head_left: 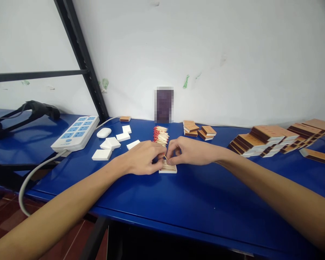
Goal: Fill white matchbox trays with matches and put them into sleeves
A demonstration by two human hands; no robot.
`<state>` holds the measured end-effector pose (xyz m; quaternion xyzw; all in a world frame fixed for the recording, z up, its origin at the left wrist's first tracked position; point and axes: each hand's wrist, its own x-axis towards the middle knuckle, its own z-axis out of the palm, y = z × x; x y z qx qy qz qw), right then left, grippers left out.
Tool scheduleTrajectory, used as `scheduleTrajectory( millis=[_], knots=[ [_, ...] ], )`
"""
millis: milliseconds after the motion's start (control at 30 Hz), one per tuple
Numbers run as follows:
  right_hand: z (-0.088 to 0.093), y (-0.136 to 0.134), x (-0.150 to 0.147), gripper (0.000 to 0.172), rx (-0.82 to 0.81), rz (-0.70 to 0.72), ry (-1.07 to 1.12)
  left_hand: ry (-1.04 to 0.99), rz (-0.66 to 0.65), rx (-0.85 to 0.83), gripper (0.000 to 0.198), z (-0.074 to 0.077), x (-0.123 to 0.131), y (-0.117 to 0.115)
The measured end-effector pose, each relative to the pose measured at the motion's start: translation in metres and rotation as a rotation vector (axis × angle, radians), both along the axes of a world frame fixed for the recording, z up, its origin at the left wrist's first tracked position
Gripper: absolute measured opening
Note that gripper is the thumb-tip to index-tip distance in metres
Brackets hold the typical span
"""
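Note:
A small white matchbox tray (pixel 168 172) with matchsticks in it lies on the blue table, between my hands. My left hand (pixel 143 159) is closed at the tray's left side, its thumb against the edge; what its fingertips hold is hidden. From the right, my right hand (pixel 188 151) pinches a match (pixel 165 157) above the tray with thumb and forefinger. The match's red head points toward my left fingertips. Just beyond both hands lies a heap of red-headed matches (pixel 160 135), most heads to the left.
Several white trays (pixel 102 155) lie left, near a white rounded case (pixel 103 133) and a power strip (pixel 76 133). Matchboxes (pixel 191 126) lie behind my right hand; stacked matchboxes (pixel 268 135) stand farther right. A blurred dark block (pixel 164 105) is against the wall.

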<state>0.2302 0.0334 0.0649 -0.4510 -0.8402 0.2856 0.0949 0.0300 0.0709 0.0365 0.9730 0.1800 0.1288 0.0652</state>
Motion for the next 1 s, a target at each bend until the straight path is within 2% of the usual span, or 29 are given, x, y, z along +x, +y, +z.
scheduleTrajectory(
  millis=[100,267,400,500,633,733,900,1000],
  knots=[
    [0.002,0.000,0.002,0.017,0.039,0.008,-0.031,-0.123,0.086,0.004,0.008,0.000,-0.002,0.006],
    [0.003,-0.004,0.001,0.012,0.112,0.004,-0.110,-0.311,0.207,-0.047,0.014,0.005,-0.006,0.013],
    [0.006,-0.003,0.002,0.014,0.150,-0.047,-0.116,-0.443,0.253,-0.185,0.017,0.013,-0.007,0.017],
    [0.000,0.003,0.004,0.017,0.187,-0.134,-0.085,-0.520,0.248,-0.252,0.019,0.020,-0.007,0.026],
    [-0.020,0.014,0.001,0.015,0.279,-0.221,-0.038,-0.442,0.230,-0.180,0.018,0.024,-0.009,0.041],
    [-0.036,0.019,-0.003,0.015,0.384,-0.235,-0.027,-0.350,0.274,-0.104,0.021,0.021,-0.012,0.048],
    [-0.054,0.022,-0.009,0.012,0.476,-0.316,-0.018,-0.219,0.306,-0.059,0.028,0.017,-0.018,0.051],
    [-0.061,0.023,-0.012,0.012,0.487,-0.368,-0.026,-0.250,0.263,-0.069,0.036,0.016,-0.020,0.048]
  ],
)
